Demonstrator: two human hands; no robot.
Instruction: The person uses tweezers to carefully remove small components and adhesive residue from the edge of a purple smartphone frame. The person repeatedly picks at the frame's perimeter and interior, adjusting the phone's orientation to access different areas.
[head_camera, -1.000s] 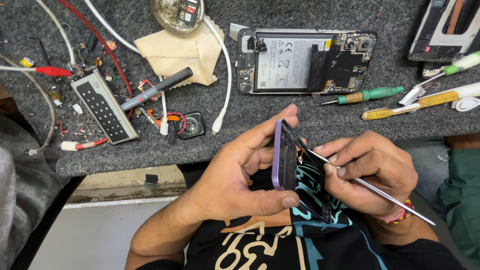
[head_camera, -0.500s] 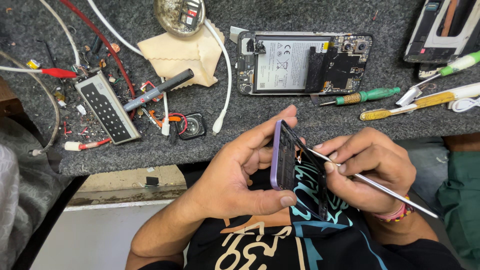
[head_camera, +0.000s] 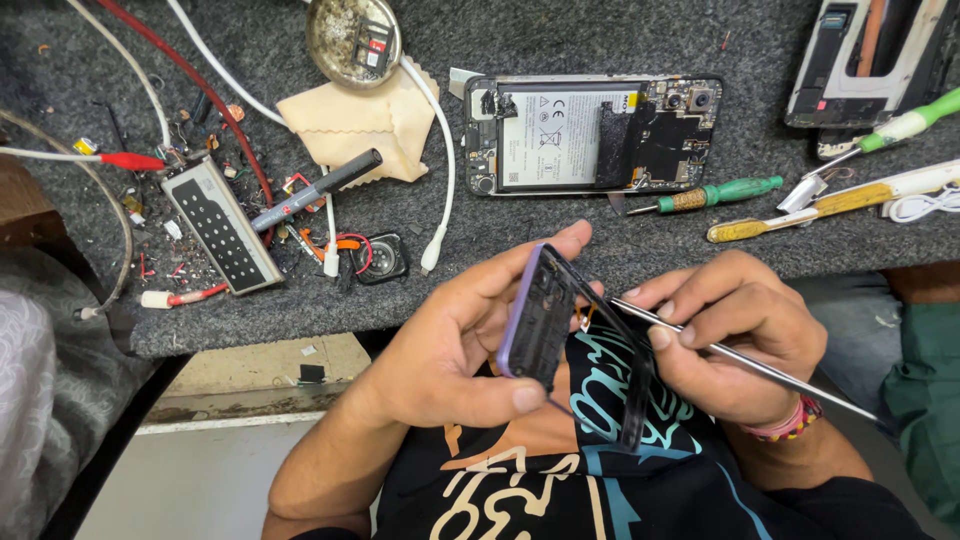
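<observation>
Opened phone (head_camera: 592, 134) on bench (head_camera: 600, 40), screwdrivers (head_camera: 712, 195) just right

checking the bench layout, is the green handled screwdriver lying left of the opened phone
No, the green handled screwdriver lies on the grey mat to the lower right of the opened phone.

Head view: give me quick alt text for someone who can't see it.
The left hand grips a purple-edged phone frame on edge above the lap, while the right hand holds thin metal tweezers with the tip at it. Behind, on the grey felt bench, lie an opened phone with exposed battery and a green-handled screwdriver.
</observation>
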